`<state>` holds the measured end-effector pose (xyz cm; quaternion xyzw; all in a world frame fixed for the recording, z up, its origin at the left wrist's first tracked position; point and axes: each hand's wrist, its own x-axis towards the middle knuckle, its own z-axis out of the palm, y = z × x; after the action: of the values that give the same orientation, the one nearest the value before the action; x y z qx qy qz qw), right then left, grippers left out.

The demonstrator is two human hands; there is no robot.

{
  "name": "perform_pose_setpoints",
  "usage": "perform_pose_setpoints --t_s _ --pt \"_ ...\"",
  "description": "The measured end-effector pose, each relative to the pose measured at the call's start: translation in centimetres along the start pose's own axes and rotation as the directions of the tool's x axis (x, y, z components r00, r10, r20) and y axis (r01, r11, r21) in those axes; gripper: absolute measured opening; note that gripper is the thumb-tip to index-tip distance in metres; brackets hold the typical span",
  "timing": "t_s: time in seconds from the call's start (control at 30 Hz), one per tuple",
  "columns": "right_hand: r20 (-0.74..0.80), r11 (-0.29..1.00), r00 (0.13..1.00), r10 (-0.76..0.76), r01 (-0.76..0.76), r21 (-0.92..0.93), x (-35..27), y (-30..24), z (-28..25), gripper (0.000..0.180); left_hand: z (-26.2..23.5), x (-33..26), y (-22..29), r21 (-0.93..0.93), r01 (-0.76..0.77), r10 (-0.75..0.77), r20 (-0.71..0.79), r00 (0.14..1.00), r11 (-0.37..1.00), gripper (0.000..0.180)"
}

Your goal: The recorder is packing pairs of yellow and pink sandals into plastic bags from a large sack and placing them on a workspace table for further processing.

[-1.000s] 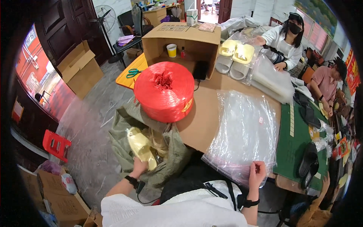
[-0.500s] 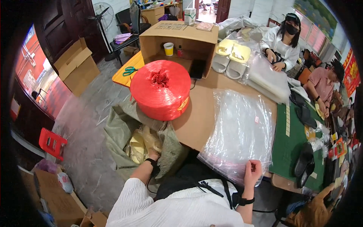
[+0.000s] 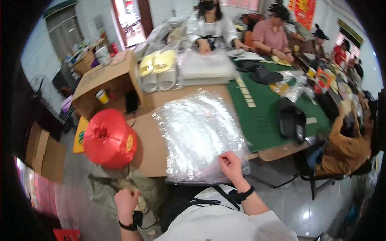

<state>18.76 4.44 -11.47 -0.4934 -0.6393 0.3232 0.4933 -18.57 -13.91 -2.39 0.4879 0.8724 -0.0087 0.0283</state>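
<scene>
My left hand (image 3: 126, 205) is at the left, over the open mouth of a grey-green woven sack (image 3: 98, 184); its fingers are curled and blurred, and what they may hold is hidden. Beige-yellow wrapped contents show dimly beside it in the sack. My right hand (image 3: 231, 164) is over the near right part of a stack of clear plastic bags (image 3: 197, 132) on the table. Its fingers are curled in, thumb against them; whether a bag's edge is pinched there cannot be made out.
A big red roll of plastic twine (image 3: 108, 138) stands at the table's left, before a cardboard box (image 3: 100, 76) on its side. Yellow-and-grey slippers (image 3: 161, 70) lie farther back. Black slippers (image 3: 290, 120) rest on a green mat (image 3: 257, 116). Co-workers sit across and to the right.
The view has swung to the right. My left hand has drawn up from inside the sack to its mouth. My right hand has shifted inward from the bags' near right corner.
</scene>
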Motion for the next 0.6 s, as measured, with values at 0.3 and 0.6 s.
perform_pose_setpoints --t_s 0.3,0.6 --pt "0.2 0.985 0.975 -0.096 0.064 0.16 0.0 -0.2 -1.6 0.014 0.3 2.2 18.9 -0.334 -0.825 0.732 -0.388 0.56 0.455 0.054" --pt "-0.431 0.812 0.795 -0.427 0.126 -0.57 6.6 1.3 -17.2 0.023 6.8 4.9 19.7 -0.346 -0.813 0.759 -0.314 0.57 0.467 0.059"
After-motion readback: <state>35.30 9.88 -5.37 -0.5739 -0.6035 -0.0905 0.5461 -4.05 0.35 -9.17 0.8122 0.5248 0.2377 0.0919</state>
